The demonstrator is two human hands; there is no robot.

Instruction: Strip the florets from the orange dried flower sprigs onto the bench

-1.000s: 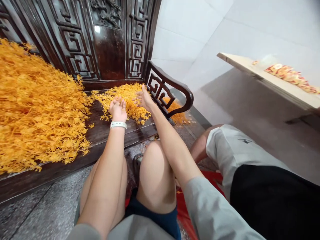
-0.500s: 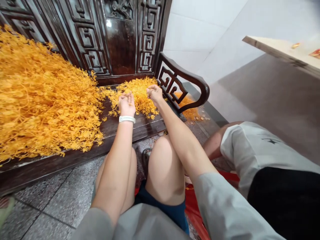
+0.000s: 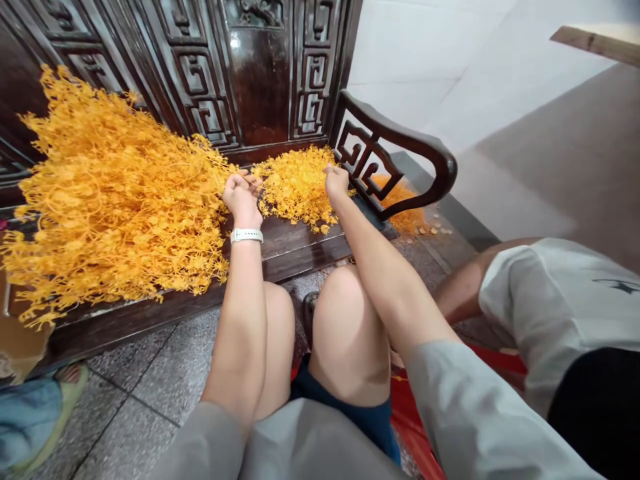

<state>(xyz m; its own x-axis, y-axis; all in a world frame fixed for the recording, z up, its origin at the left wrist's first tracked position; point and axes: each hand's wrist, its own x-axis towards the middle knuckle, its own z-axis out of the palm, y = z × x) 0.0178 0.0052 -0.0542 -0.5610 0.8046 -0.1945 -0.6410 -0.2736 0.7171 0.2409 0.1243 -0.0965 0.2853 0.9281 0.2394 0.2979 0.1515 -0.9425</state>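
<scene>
A large heap of orange-yellow branching strands (image 3: 125, 200) covers the left part of the dark wooden bench (image 3: 295, 243). A smaller pile of yellow pieces (image 3: 297, 183) lies by the armrest. My left hand (image 3: 243, 197), with a pale band on its wrist, is between the two piles, fingers curled at the big heap's right edge around what looks like a thin strand. At the right side of the small pile, my right hand (image 3: 336, 181) is closed with fingertips pinched; whatever they hold is too small to make out.
The carved armrest (image 3: 440, 160) rises right of the small pile. Beyond it, orange bits (image 3: 400, 207) lie on the floor. A seated person's leg (image 3: 530, 287) is at right, another person's foot (image 3: 70, 393) at lower left, beside a cardboard box (image 3: 25, 340).
The view has turned left. My left hand has moved left against the piles, to the large heap's edge. My hands are farther apart, the right one still by the small pile.
</scene>
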